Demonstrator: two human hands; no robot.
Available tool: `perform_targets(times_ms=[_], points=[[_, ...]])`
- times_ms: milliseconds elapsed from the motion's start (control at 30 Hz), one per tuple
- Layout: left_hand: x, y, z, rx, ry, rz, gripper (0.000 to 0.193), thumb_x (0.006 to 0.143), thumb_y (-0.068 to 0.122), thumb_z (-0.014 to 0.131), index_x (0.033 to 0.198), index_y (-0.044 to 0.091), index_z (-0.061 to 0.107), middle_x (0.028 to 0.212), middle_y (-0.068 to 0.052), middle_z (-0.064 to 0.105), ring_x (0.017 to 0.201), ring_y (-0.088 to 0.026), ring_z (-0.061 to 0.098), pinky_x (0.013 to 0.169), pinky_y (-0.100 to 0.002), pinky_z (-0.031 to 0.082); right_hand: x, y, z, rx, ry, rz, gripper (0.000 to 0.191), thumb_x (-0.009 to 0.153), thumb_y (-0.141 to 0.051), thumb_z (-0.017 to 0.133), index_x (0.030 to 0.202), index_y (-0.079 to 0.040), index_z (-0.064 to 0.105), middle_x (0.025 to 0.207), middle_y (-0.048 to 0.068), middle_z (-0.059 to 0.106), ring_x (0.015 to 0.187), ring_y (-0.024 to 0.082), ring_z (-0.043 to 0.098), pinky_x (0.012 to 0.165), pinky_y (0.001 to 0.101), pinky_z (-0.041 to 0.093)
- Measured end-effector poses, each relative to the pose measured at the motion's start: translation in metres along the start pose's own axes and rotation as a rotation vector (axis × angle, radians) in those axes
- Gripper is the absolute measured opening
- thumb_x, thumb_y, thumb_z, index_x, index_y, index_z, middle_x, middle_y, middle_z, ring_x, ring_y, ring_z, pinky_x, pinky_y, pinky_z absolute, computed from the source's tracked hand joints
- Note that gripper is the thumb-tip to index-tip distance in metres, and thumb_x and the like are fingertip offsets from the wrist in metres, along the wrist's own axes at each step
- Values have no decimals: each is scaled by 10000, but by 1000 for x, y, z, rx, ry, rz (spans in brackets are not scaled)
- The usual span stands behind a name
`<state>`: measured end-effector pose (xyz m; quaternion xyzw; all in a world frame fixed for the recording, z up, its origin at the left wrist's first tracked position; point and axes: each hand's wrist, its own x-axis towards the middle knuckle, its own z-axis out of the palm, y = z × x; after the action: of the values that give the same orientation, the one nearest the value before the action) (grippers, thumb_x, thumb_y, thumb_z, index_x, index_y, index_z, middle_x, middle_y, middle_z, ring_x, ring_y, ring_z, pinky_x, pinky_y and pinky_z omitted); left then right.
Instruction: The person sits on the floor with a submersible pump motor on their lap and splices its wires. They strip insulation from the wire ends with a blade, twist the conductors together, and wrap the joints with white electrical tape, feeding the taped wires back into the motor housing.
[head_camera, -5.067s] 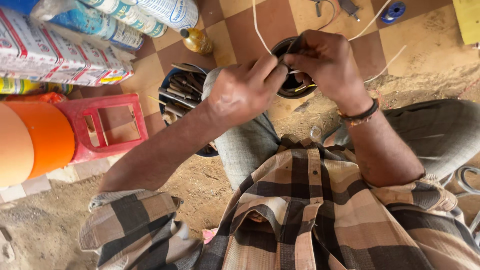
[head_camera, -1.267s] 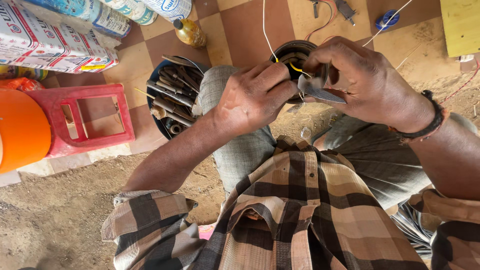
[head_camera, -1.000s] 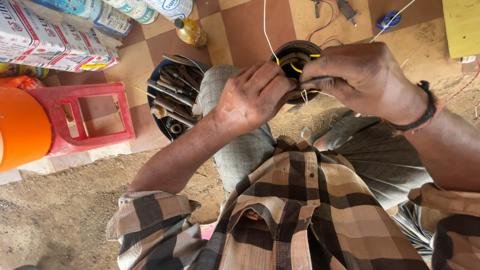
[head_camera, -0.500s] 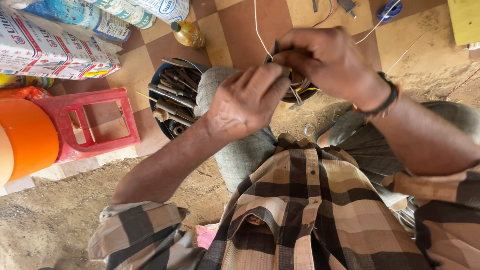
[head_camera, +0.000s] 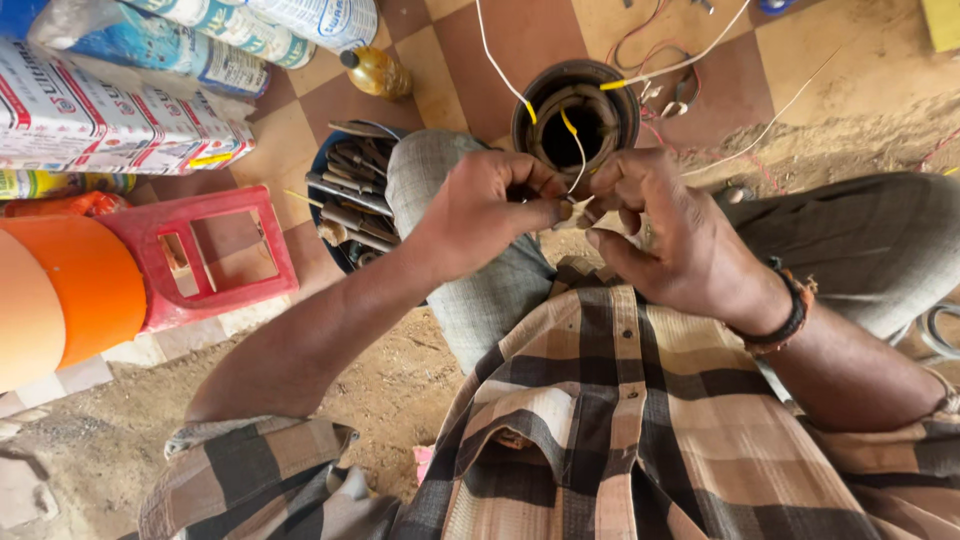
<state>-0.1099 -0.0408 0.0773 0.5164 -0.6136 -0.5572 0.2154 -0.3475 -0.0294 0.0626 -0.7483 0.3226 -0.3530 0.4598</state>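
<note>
Centre frame, both hands have dropped toward the lap, left hand and right hand pinching a thin white wire from the motor stator.

Thin white plastic-coated wires rise from a dull, rusty metal motor housing; greasy metal tools fill a tub; the stool is scuffed red plastic; the shirt is soft checked cloth; the floor is dusty matt tile

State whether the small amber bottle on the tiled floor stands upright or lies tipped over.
Tipped over. The amber bottle lies on its side on the tiled floor, dark cap pointing left toward the sacks.
</note>
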Motion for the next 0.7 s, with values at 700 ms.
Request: perform_targets(times_ms=[700], points=[[45,-12,31,-580,-390,-258,246,862,-37,696,1101,19,672,739,-20,656,551,-52,570,428,-216,423,-17,16,-11,-450,286,-33,197,1031,-62,852,1172,-72,715,859,68,705,680,104,655,577,260,489]])
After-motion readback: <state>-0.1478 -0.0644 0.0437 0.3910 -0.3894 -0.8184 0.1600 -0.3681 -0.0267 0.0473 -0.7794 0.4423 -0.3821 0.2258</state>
